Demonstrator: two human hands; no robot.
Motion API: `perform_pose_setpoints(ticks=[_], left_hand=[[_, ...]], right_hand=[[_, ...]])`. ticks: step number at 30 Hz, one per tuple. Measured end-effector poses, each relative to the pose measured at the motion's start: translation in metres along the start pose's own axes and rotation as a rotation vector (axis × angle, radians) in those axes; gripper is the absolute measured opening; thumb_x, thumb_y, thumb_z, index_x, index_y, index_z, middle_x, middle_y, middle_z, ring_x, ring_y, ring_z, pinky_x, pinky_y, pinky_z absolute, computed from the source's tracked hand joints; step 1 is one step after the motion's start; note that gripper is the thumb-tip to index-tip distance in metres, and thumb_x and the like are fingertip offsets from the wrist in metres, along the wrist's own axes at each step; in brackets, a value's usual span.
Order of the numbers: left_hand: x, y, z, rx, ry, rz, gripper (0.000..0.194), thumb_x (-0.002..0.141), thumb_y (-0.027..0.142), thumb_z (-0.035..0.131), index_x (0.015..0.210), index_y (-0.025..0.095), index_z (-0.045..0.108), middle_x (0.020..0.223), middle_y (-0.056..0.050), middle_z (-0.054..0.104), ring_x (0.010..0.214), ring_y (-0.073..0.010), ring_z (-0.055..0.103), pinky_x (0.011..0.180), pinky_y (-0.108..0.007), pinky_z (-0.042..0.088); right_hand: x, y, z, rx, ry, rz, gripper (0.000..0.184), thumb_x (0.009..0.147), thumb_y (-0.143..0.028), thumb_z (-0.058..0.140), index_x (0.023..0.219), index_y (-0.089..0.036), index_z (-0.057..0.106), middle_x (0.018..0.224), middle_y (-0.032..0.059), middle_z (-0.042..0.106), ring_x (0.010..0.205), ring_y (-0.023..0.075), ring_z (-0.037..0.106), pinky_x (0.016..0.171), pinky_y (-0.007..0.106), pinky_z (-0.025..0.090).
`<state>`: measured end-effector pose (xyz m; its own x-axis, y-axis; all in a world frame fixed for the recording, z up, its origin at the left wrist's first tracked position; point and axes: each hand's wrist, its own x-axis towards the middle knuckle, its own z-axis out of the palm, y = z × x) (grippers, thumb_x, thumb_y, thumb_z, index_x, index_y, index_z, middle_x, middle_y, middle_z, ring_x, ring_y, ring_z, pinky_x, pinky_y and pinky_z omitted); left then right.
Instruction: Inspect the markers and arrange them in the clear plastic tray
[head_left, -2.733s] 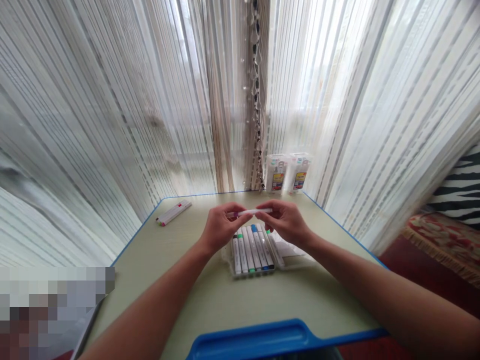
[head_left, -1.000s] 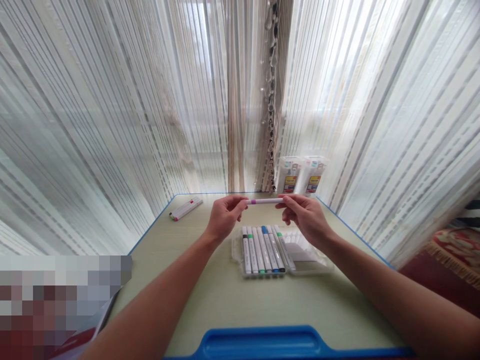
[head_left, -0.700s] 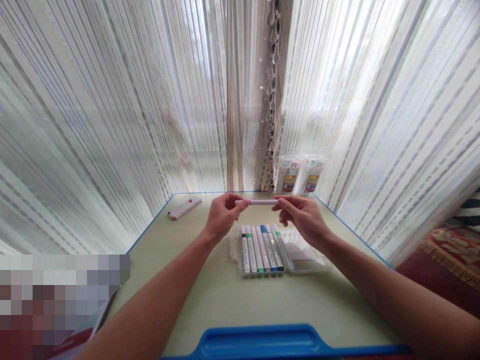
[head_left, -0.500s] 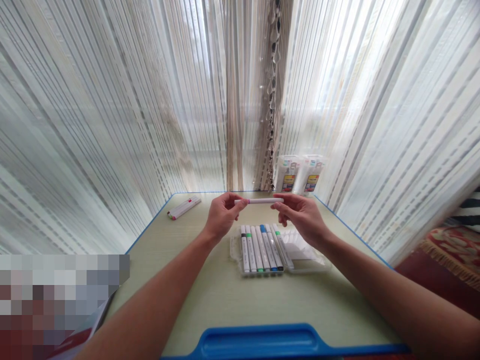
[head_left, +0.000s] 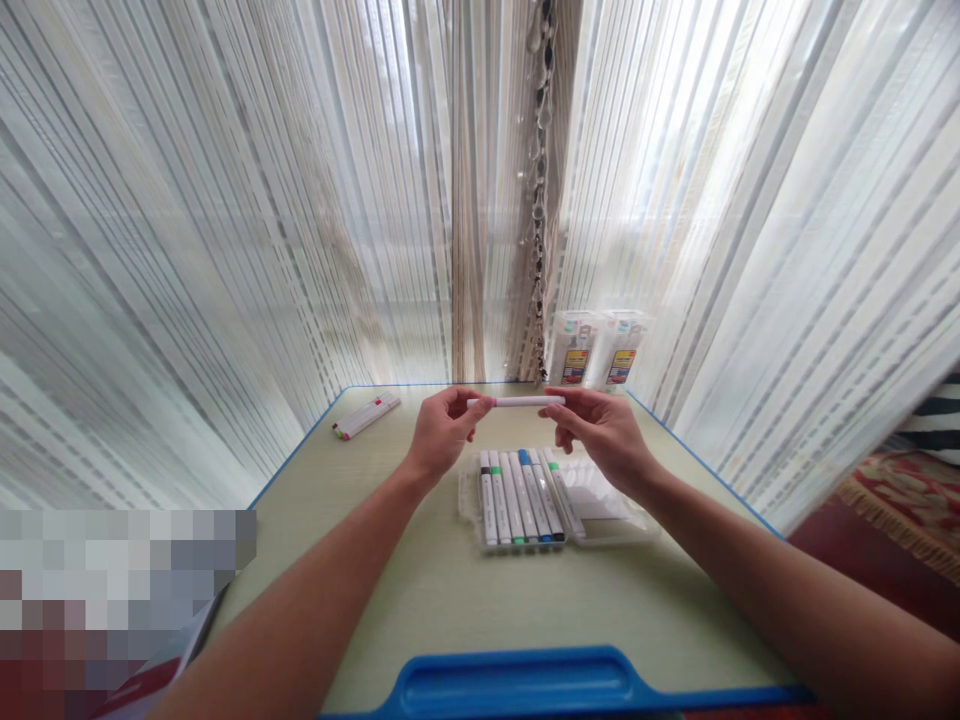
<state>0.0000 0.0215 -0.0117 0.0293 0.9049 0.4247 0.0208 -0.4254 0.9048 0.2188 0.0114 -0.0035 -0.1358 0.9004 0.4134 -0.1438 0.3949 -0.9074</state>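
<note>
Hands: our left hand [head_left: 441, 430] and right hand [head_left: 611, 435] pinch the white marker [head_left: 521, 401] | Place: above far tabletop [head_left: 450, 610], beyond open case [head_left: 525, 547] | Handling: we should hold it level, pinching lightly near both ends

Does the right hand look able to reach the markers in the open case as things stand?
Probably yes: the right hand is close by, and the lid lies open, leaving the markers uncovered. That hand's fingers are on the held marker, though, so they would likely need freeing first.

Bare tabletop [head_left: 495, 610] lies open nearer the wearer; 2 upright cases [head_left: 596, 350] block the back.
</note>
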Motion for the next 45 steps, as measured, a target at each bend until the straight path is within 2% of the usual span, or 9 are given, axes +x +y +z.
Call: perform_pose_setpoints(ticks=[9, 17, 27, 35, 39, 45], left_hand=[[0.0, 0.0, 0.0, 0.012, -0.013, -0.007, 0.034, 0.076, 0.045, 0.073, 0.083, 0.012, 0.067, 0.058, 0.003, 0.054, 0.048, -0.0068, 0.046, 0.045, -0.02, 0.038], [0.0, 0.001, 0.001, 0.003, -0.005, 0.005, 0.034, 0.077, 0.044, 0.073, 0.085, 0.011, 0.07, 0.062, 0.0, 0.061, 0.049, -0.0068, 0.049, 0.045, -0.02, 0.039], [-0.001, 0.005, 0.003, -0.041, 0.017, -0.002, 0.028, 0.08, 0.035, 0.069, 0.094, 0.01, 0.072, 0.067, -0.003, 0.064, 0.048, -0.0073, 0.049, 0.045, -0.021, 0.04], [-0.001, 0.01, 0.003, -0.153, 0.024, -0.094, 0.026, 0.084, 0.026, 0.06, 0.1, 0.009, 0.071, 0.071, -0.007, 0.068, 0.051, -0.0088, 0.052, 0.048, -0.023, 0.042], [-0.002, 0.012, 0.004, -0.205, 0.017, -0.109, 0.026, 0.083, 0.026, 0.061, 0.099, 0.009, 0.071, 0.073, -0.007, 0.068, 0.052, -0.0089, 0.053, 0.049, -0.023, 0.043], [-0.001, 0.012, 0.005, -0.21, 0.053, -0.126, 0.026, 0.082, 0.032, 0.064, 0.095, 0.01, 0.071, 0.071, -0.006, 0.068, 0.05, -0.0082, 0.052, 0.049, -0.023, 0.043]], right_hand=[[0.002, 0.0, 0.0, -0.046, 0.029, -0.023, 0.035, 0.073, -0.033, 0.08, 0.101, -0.013, 0.072, 0.065, 0.0013, 0.067, 0.045, 0.0102, 0.057, 0.039, 0.024, 0.046], [0.002, 0.001, -0.002, -0.044, 0.016, -0.033, 0.03, 0.076, -0.036, 0.077, 0.096, -0.013, 0.073, 0.075, 0.0049, 0.07, 0.047, 0.01, 0.059, 0.039, 0.023, 0.047], [0.004, 0.003, -0.004, -0.048, 0.028, 0.019, 0.03, 0.08, -0.041, 0.073, 0.087, -0.012, 0.073, 0.074, 0.007, 0.072, 0.045, 0.0094, 0.058, 0.039, 0.022, 0.046], [0.007, 0.004, -0.004, 0.055, 0.075, 0.084, 0.033, 0.077, -0.042, 0.075, 0.091, -0.012, 0.072, 0.074, 0.0061, 0.072, 0.044, 0.0098, 0.058, 0.039, 0.022, 0.045], [0.008, 0.004, -0.006, 0.05, 0.09, 0.093, 0.034, 0.075, -0.041, 0.077, 0.092, -0.012, 0.071, 0.073, 0.006, 0.072, 0.045, 0.01, 0.059, 0.039, 0.022, 0.045], [0.006, 0.004, -0.006, 0.006, 0.048, 0.065, 0.038, 0.072, -0.039, 0.08, 0.098, -0.013, 0.07, 0.079, 0.0066, 0.072, 0.048, 0.01, 0.058, 0.04, 0.023, 0.046]])
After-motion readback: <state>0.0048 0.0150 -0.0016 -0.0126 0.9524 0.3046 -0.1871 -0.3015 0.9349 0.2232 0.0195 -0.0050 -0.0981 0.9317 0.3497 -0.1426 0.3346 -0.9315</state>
